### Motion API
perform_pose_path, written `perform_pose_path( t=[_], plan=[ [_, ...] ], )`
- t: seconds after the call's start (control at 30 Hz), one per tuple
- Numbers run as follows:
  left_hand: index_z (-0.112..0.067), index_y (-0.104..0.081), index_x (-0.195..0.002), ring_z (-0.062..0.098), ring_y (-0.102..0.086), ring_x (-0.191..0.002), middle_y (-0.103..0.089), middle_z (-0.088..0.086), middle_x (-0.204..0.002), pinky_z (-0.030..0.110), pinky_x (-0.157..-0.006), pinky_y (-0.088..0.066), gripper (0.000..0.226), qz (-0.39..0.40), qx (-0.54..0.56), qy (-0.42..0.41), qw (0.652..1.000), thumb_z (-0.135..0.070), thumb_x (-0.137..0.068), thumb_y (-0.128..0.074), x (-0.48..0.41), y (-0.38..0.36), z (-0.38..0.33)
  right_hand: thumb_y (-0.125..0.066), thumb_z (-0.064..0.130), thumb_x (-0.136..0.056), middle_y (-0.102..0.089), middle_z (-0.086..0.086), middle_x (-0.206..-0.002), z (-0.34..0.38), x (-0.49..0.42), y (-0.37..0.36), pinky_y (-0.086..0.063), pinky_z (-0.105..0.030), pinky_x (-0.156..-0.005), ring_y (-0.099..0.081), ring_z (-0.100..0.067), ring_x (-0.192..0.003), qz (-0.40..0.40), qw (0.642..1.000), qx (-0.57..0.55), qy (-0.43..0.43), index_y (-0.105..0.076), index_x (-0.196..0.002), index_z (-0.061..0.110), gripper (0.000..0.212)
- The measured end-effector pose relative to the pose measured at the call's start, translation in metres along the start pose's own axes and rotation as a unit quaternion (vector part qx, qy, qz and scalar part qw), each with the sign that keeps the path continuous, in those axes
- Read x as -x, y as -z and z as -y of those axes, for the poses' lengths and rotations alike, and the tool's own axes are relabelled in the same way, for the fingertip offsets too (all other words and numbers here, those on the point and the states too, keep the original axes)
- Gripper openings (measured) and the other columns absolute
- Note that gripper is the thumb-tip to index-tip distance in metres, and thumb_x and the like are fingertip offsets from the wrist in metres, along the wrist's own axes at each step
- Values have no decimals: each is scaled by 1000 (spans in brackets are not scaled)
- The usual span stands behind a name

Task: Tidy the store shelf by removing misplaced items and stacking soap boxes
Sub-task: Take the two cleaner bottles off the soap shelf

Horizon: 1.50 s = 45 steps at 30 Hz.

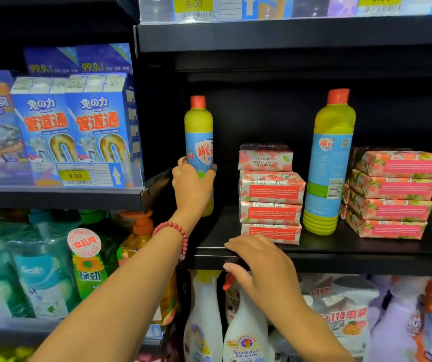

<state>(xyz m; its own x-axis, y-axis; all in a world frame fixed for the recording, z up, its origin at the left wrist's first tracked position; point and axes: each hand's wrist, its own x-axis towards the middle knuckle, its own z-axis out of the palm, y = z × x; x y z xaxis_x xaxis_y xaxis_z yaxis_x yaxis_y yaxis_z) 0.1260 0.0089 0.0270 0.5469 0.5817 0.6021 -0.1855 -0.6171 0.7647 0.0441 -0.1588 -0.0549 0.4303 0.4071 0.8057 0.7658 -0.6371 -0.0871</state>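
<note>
Yellow-green plastic with a red cap marks what we take for the misplaced goods on this black shelf (366,249); two such bottles stand among the soap boxes. Our left hand (192,184), at centre left of the frame, has its fingers wrapped round the lower body of the first bottle (199,131), which is upright at the left end of the shelf; the hand hides its base, so we cannot tell whether it is lifted off the board. Our right hand (262,267), at lower centre, holds the front lip of the shelf, fingers bent over the top and thumb beneath, just below the left stack (271,194) of soap boxes.

We judge the step in hand to be the removal of misplaced items, beginning with the first bottle; the stacking is not yet addressed. The next move calls for drawing that bottle out towards us, clear of the left stack; the second bottle (327,163), right of centre, stands close between the left stack and the right stack (395,194), so it wants a lift that drags on neither pile. The top box (265,158) of the left stack sits turned differently from the three beneath it; it probably needs squaring.

As to containers, both bottles are capped and opaque, so we cannot see how full they are; the soap boxes are all closed, four to each stack, their contents hidden.
</note>
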Motion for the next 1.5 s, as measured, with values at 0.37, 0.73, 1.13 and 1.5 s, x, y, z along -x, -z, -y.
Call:
perform_pose_path(
  t=[0.37, 0.73, 1.13, 1.5],
  plan=[
    [-18, -49, -125, 7, -62, -100, -62, -3, -113, 27, -83, -55, 40, 73, 215, -81, 971, -29, -89, -63, 53, 52, -21, -58, 43, -78, -60, 21, -106, 5, -2, 17, -37, -4, -81, -52, 6, -98, 64, 986, -142, -58, -66, -111, 26, 38],
    [-18, -57, -112, 22, -67, -87, -70, 7, -98, 33, -72, -56, 33, 201, 412, -70, 886, -36, -91, -39, 94, 93, -55, -56, 56, -80, -72, 8, -101, 39, -16, 61, -50, -15, -74, -66, -5, -93, 140, 786, -573, -184, -61, -110, 15, 52],
    [-22, -54, -106, 5, -68, -81, -70, -16, -87, 17, -64, -52, 46, 218, 339, -49, 914, -37, -68, -75, 111, 93, -53, -75, 45, -57, -71, 4, -92, 38, -1, 54, -54, -22, -68, -68, -11, -83, 19, 823, -519, -230, -63, -100, 20, 52],
    [-15, -60, -102, 8, -69, -72, -72, -8, -82, 19, -58, -52, 38, 196, 358, 2, 913, -22, -66, -69, 117, 81, -39, -62, 28, -88, -46, -3, -131, -55, -39, 95, -41, -20, -95, -45, -12, -119, -234, 916, -173, -275, -44, -132, 15, 49]
  ],
)
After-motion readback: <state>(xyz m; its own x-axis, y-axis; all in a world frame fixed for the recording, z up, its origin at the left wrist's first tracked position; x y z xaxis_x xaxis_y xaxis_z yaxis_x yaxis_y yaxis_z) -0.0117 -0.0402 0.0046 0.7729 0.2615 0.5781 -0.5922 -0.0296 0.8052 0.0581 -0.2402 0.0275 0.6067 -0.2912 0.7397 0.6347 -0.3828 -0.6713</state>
